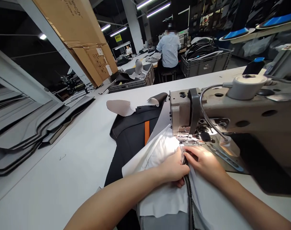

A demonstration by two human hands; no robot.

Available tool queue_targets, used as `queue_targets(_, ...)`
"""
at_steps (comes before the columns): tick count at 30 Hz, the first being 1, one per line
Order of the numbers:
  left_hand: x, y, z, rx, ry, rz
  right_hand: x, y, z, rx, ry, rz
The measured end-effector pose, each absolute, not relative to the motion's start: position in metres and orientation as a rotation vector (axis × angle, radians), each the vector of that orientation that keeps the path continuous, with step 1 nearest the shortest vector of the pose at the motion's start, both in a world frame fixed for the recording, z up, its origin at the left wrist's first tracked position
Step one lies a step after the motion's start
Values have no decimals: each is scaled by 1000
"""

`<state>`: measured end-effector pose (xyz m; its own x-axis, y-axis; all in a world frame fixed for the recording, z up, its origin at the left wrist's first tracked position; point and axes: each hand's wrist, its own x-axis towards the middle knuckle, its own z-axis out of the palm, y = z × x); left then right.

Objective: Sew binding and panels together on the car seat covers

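My left hand (pixel 175 167) is closed on the layered edge of a fabric piece, just in front of the sewing machine (pixel 181 110). On the other side of that edge, my right hand (pixel 207 161) pinches the same seam with thumb and fingers, close to the needle area. The piece has a white lining (pixel 150 159), a dark seam edge (pixel 190 201) running down toward me, and black fabric (pixel 128 137) with an orange strip (pixel 146 129). Light from the machine's lamp (pixel 229 147) falls on the cloth by the presser foot. The needle tip cannot be made out.
Stacks of grey cut panels (pixel 23 121) lie at the left of the white table (pixel 71 179). Scissors-like metal snips (pixel 228 158) rest right of my hand. Beyond the table stand grey crates (pixel 205 65), a cardboard box (pixel 88 41) and a seated person (pixel 169 49).
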<state>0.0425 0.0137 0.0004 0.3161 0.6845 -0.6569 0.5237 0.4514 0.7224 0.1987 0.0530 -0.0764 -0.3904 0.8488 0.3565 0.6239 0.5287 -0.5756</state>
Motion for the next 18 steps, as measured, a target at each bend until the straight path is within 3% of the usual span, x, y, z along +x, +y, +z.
queue_targets(4,47,18,5,1404,1438,83,197,59,-74,-1276,-2148,499)
queue_targets(10,37,25,0,2626,1633,9,189,65,-64,-1397,-2184,498)
queue_targets(18,27,25,-6,2679,1687,40,184,60,-69,-1522,-1980,581)
